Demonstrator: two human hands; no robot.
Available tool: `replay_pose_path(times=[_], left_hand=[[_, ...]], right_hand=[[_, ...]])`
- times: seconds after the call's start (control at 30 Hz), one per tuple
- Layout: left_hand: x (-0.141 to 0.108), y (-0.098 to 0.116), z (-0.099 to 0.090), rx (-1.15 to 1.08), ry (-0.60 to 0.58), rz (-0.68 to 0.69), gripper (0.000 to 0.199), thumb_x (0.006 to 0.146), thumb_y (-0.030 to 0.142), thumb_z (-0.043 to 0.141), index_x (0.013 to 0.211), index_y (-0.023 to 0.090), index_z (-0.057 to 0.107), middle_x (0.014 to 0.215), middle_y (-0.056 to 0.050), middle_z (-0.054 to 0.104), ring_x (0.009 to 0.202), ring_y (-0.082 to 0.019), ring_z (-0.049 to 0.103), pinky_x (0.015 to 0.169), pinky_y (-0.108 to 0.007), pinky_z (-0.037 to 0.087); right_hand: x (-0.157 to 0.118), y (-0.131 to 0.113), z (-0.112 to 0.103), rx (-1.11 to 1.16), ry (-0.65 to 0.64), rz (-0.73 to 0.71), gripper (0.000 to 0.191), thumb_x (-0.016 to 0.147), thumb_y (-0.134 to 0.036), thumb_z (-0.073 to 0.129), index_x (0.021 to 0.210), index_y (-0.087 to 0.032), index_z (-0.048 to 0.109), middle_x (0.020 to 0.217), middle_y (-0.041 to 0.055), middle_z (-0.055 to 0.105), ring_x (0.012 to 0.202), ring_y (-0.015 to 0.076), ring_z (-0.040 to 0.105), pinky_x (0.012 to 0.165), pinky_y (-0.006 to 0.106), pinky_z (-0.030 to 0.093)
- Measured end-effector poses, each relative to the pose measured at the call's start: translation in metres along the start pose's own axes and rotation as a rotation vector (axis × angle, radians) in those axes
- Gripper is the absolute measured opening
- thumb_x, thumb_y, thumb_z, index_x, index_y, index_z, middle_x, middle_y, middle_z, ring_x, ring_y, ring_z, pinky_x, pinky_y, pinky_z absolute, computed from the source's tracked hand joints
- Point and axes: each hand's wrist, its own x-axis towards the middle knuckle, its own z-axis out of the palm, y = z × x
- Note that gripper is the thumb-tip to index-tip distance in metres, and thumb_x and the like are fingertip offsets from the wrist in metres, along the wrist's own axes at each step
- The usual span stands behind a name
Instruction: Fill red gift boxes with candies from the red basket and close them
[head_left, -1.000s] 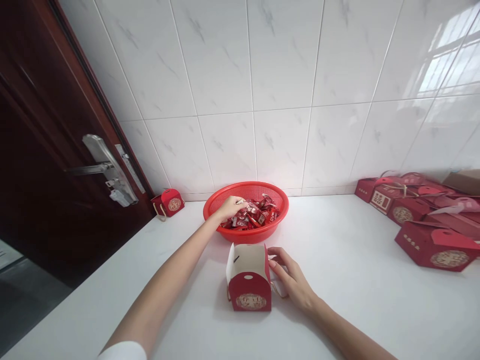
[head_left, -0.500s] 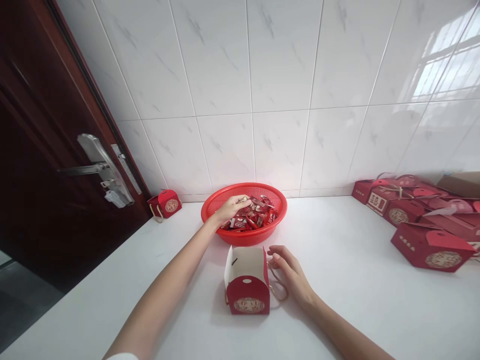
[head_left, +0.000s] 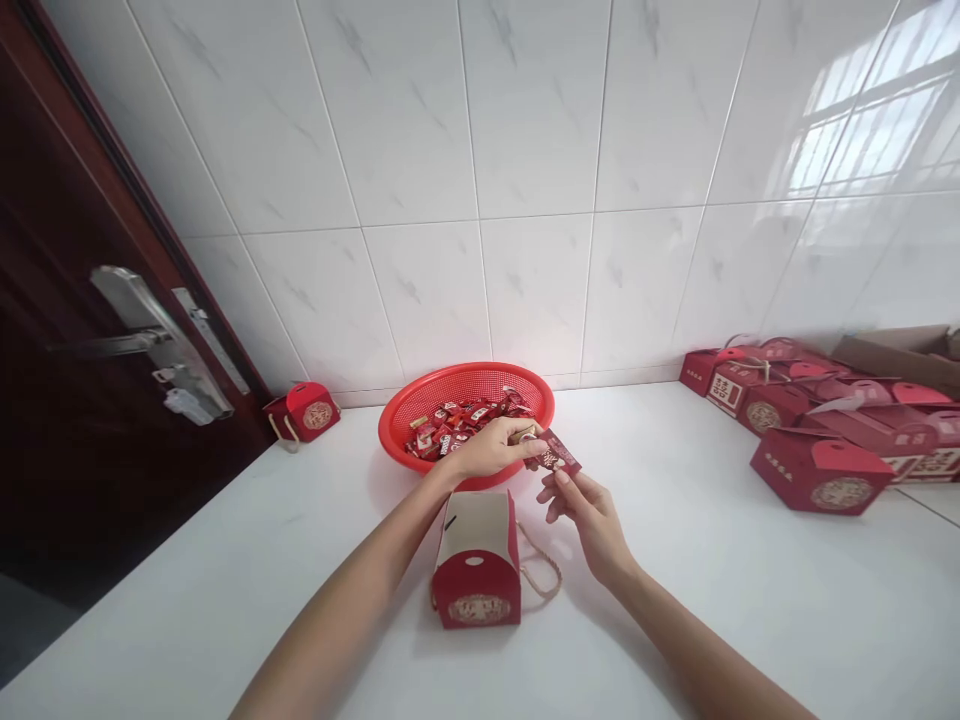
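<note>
My left hand [head_left: 493, 446] is closed on wrapped candies, in front of the right side of the red plastic basket [head_left: 393, 455]. A dark red candy packet [head_left: 553, 455] with pale print sticks out from its fingers, and a gold wrapper shows beside it. With thumb and fingertips, my right hand [head_left: 592, 518] pinches the packet's lower edge. Several red-wrapped candies [head_left: 442, 432] lie in the basket. Nearer to me stands a red gift box [head_left: 480, 603], its top open and its inside pale, with a rope handle [head_left: 541, 588] hanging at its right side.
Another red box [head_left: 306, 412] stands by the wall at the left, near the dark door [head_left: 97, 400]. Several red boxes [head_left: 821, 470] are crowded at the right, beside a brown cardboard box [head_left: 896, 358]. A tiled wall [head_left: 536, 290] backs the white table [head_left: 315, 560].
My left hand has come out of the basket to the right with candies. My right hand has left the gift box's side and risen to the packet. The view has shifted slightly right.
</note>
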Motion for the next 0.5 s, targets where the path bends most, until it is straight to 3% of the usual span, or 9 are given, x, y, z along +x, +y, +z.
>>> replay_pose_path(times=[0.3,0.5], left_hand=[[-0.0031,-0.0070,-0.0018,-0.123,-0.009,0.035,0.023,0.084,0.037,0.072,0.093,0.015,0.070,0.084,-0.003,0.067,0.079,-0.016,0.061,0.078,-0.030,0.050],[-0.0032,-0.0081,-0.0010,-0.187,-0.031,0.034,0.023,0.082,0.036,0.075,0.089,0.014,0.075,0.089,-0.007,0.072,0.088,-0.019,0.065,0.086,-0.033,0.052]], right_hand=[[-0.0010,-0.0040,0.0004,0.042,-0.032,0.016,0.046,0.075,-0.063,0.076,0.077,-0.017,0.073,0.066,0.0043,0.070,0.055,0.0129,0.056,0.063,0.030,0.046],[-0.0026,-0.0103,-0.0017,0.245,-0.196,0.162,0.048,0.076,-0.062,0.074,0.094,-0.018,0.075,0.072,0.0050,0.072,0.059,0.0149,0.059,0.064,0.030,0.046]])
